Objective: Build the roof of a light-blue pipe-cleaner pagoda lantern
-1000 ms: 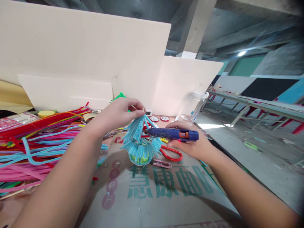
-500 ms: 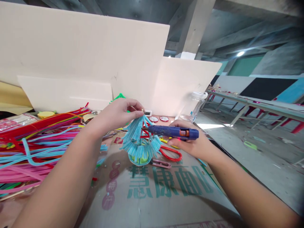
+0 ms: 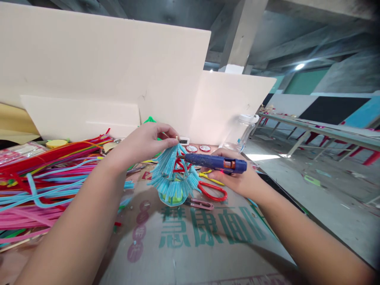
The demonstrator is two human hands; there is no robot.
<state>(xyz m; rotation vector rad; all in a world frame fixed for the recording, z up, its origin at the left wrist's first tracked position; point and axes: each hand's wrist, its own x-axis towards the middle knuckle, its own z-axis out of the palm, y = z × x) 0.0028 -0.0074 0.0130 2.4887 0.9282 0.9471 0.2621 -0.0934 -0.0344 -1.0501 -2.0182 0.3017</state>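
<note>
Item: blue pipe-cleaner lantern (image 3: 173,178), held above the counter (image 3: 208,241), top pinched in my left hand (image 3: 145,140).
Tool: blue glue gun (image 3: 215,162), my right hand (image 3: 237,180) closed round it in a firm grip, nozzle at the lantern's upper side.
Left edge: pipe-cleaner pile (image 3: 44,178).
Beneath: red scissors (image 3: 212,190).
Near side: bare cardboard.

I pinch the top of a light blue pipe-cleaner ornament (image 3: 173,174) in my left hand (image 3: 148,140), so it hangs upright above the bench, flaring out in fuzzy tiers with a yellow-green base and red strands showing inside. My right hand (image 3: 237,180) grips a blue glue gun (image 3: 215,162) lying level, its tip touching the ornament's upper side.
</note>
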